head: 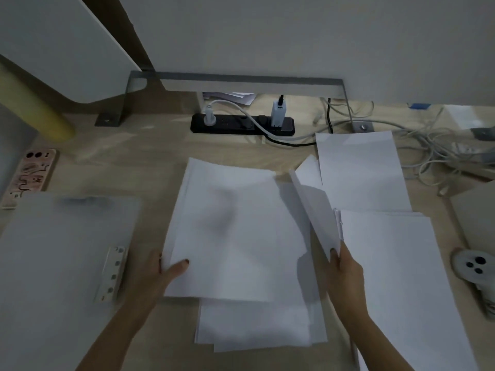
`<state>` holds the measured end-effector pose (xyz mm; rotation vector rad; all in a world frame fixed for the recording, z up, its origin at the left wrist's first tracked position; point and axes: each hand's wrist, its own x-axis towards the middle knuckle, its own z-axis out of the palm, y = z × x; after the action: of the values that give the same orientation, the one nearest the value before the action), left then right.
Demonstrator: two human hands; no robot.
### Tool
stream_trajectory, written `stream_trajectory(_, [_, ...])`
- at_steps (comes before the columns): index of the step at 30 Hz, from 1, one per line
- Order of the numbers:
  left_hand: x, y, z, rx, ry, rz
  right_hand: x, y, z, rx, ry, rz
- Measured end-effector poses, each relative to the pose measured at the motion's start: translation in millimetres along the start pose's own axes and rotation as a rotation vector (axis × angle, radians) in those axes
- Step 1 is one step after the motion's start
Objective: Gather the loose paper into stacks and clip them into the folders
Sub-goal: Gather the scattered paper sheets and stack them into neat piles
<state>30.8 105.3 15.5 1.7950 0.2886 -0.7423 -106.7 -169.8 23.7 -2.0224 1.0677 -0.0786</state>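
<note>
White loose sheets cover the middle of the wooden desk. My left hand (163,274) grips the left edge of a central stack of paper (235,236), thumb on top. My right hand (345,274) pinches a lifted sheet (316,210) that stands tilted between the central stack and a right-hand pile (396,277). Another sheet (361,167) lies farther back on the right, and more paper (254,325) pokes out under the central stack near me. A translucent folder (59,250) with a white clip strip (111,274) lies at the left.
A black power strip (242,123) with plugs sits at the back, tangled cables (434,151) to its right. A phone in a patterned case (29,175) lies at far left. A white controller (474,266) and a grey board (476,215) sit at the right edge.
</note>
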Motion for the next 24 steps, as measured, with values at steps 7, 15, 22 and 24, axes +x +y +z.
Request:
stream_trajectory(7, [5.6,-22.0,39.1,0.281,-0.073,0.019,-13.0,-0.7,9.1,-0.102,-0.111,-0.196])
stream_trajectory(15, [14.1,19.7,62.4,-0.088,-0.201,-0.143,-4.4,21.5,16.1,-0.283,-0.058,-0.178])
stream_trajectory(22, [22.7,28.2,84.4,-0.035,-0.258,-0.151,11.1,49.5,10.0,-0.614,0.029,0.015])
stream_trajectory(24, [25.4,29.4,88.7,-0.058,-0.287,-0.175,12.6,54.4,12.8,-0.615,0.043,-0.008])
